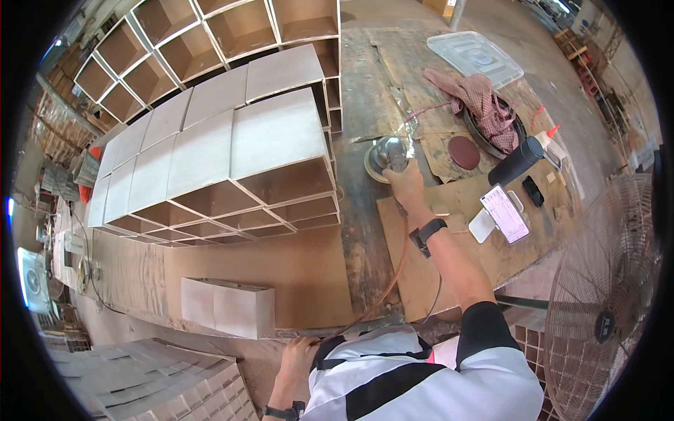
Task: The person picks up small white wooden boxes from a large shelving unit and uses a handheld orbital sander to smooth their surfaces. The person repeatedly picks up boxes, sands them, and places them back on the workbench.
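My right hand (405,184) is closed round a round-headed air sander (387,156), which rests pad down on the worktable (361,231). From the sander an orange-brown air hose (393,284) curves back to the table's front edge. There my left hand (300,354), low against my body, has its fingers curled round the hose. Left of the sander stands a block of whitish open-fronted boxes (281,137), brown inside, in two rows. A small pair of whitish boxes (242,305) sits near the front edge.
More open boxes (242,28) stand stacked behind. At right lie a sanding disc (464,152), a checked cloth (488,105) over a dark round tray, a dark bottle (516,163), a phone (503,214) and a clear lid (476,57). A large fan (604,302) stands beside the table.
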{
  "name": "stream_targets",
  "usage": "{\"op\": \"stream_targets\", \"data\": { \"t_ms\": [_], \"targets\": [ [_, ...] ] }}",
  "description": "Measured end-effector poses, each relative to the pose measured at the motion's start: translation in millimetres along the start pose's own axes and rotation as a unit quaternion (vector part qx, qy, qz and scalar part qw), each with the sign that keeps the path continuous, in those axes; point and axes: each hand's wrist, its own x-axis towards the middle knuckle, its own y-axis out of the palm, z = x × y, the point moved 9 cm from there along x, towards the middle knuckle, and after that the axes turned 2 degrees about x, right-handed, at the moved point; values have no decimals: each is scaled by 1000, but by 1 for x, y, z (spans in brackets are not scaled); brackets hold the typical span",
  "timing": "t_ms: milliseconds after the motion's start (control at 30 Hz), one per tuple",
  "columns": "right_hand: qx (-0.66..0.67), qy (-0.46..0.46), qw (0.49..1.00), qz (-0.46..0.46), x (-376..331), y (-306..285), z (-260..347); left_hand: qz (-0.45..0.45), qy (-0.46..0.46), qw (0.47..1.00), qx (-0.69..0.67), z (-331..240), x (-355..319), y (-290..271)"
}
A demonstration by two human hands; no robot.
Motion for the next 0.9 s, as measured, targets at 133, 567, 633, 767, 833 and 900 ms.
{"op": "stream_targets", "data": {
  "t_ms": [133, 567, 633, 767, 833, 900],
  "targets": [
    [1, 8, 1000, 18, -3, 2, 9, -4, -10, 1000, -7, 2, 4, 1],
    [48, -19, 997, 54, -31, 23, 21, 29, -42, 998, -42, 4, 3, 2],
    [50, 0, 998, 44, -34, 20, 20, 30, -41, 998, -30, 5, 2, 3],
    [138, 25, 982, 129, -52, -14, 58, 46, -23, 999, 9, -4, 1, -2],
    [86, -47, 990, 103, -45, 4, 42, 64, 22, 997, 32, -11, 9, 1],
    [-81, -55, 995, -6, -51, 10, 26, 81, 83, 992, 56, -8, 11, 12]
  ]
}}
